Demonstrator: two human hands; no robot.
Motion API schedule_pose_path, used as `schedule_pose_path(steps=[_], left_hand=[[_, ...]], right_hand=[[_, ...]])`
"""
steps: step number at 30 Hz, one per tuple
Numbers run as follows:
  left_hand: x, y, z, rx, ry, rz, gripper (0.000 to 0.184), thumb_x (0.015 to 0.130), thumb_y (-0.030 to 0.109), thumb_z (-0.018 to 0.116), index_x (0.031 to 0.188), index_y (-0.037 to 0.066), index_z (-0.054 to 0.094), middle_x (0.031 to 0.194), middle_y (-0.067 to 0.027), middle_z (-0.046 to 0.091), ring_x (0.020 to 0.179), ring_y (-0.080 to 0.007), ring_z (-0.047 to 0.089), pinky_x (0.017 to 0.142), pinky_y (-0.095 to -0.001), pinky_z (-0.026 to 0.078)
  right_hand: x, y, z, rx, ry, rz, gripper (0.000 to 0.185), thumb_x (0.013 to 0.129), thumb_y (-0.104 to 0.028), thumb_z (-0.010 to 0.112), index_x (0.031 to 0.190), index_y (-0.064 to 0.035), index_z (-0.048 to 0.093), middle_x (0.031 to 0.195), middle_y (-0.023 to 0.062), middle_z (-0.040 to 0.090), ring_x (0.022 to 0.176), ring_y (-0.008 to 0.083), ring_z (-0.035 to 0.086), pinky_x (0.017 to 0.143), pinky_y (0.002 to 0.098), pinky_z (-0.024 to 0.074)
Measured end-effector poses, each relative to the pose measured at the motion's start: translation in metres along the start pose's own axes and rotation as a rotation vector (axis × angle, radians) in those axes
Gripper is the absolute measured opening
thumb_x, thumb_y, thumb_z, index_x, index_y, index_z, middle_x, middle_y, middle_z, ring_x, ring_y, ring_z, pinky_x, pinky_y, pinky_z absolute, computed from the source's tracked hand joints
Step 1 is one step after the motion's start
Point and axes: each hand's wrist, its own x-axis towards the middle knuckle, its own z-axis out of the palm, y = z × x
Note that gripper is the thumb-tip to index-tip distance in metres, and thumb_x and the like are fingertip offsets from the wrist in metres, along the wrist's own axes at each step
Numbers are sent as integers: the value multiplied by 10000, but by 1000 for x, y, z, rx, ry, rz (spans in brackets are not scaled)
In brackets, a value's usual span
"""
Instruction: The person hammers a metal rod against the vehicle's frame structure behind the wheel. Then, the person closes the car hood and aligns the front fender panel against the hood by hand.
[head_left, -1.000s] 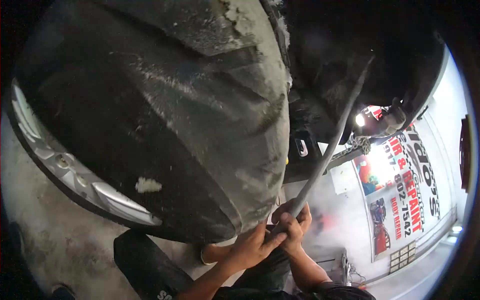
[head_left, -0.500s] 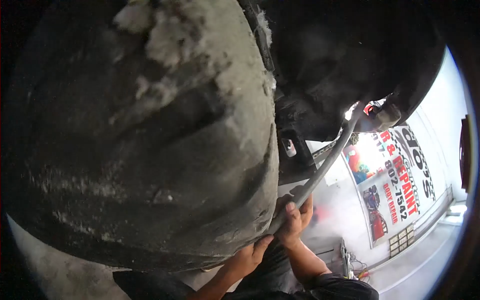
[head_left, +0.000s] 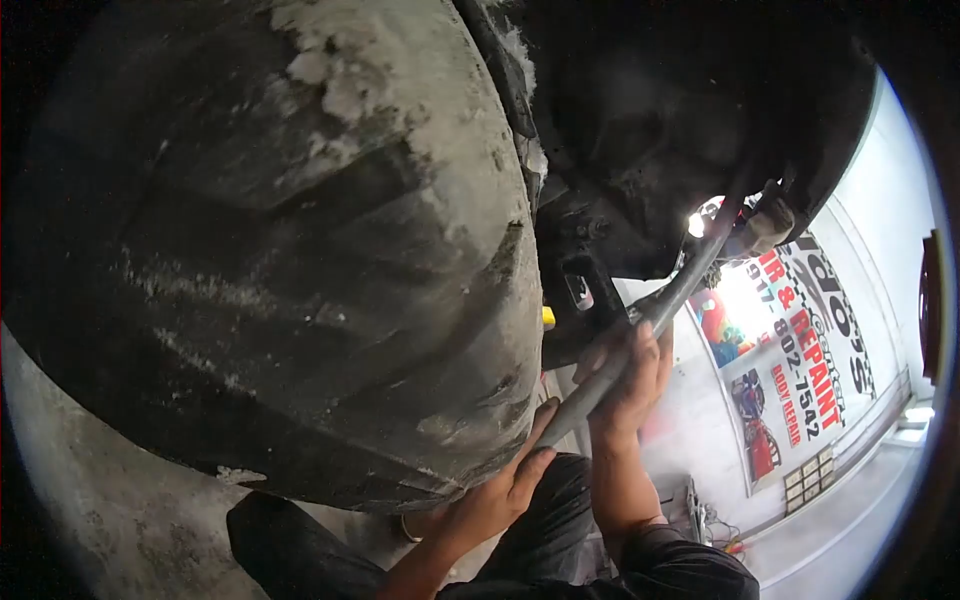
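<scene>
A long grey bar [head_left: 655,307] slants from the lower middle up to the right, its far end lost in the dark cavity. My left hand [head_left: 505,485] is wrapped round its lower end, close under the edge of a large dusty black panel [head_left: 300,290]. Higher along the bar, my right hand [head_left: 632,385] grips it from the right side, fingers curled round it. The panel has pale dust patches and fills the left of the view.
Beyond the bar a dark underside [head_left: 660,120] hangs over the upper right. A printed banner [head_left: 795,350] is on the wall at the right. Cables [head_left: 725,530] lie at the lower right. Below the panel is a grey floor [head_left: 110,470].
The panel looms larger in view than a second ago. My right hand has moved up the bar, away from my left hand, and my hands are farther apart.
</scene>
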Motion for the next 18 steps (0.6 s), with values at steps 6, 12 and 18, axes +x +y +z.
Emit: schedule_pose_path(steps=[6, 12, 18], left_hand=[[2, 1, 5, -30, 69, 40, 495, 990, 107, 619, 1460, 5, 502, 1324, -250, 632, 1223, -395, 626, 1031, -435, 479], [9, -19, 12, 610, 236, 239, 576, 958, 84, 639, 1510, 82, 474, 1015, -211, 646, 933, -397, 651, 857, -481, 499], [46, -13, 16, 431, 305, 257, 701, 925, 50, 670, 1563, 100, 384, 1005, -224, 635, 894, -416, 646, 808, -495, 505]], right_hand=[[21, -7, -11, 12, -7, 28, 318, 1023, -262, 535, 1240, -30, 520, 844, 43, 603, 699, 112, 558, 599, 246, 429], [31, 11, -7, -78, 57, -11, 304, 1050, -269, 496, 1202, -9, 547, 873, 45, 600, 760, 120, 552, 654, 260, 431], [53, 3, 4, -170, 142, -77, 304, 1070, -274, 474, 1155, 5, 558, 945, 95, 608, 869, 153, 574, 704, 270, 469]])
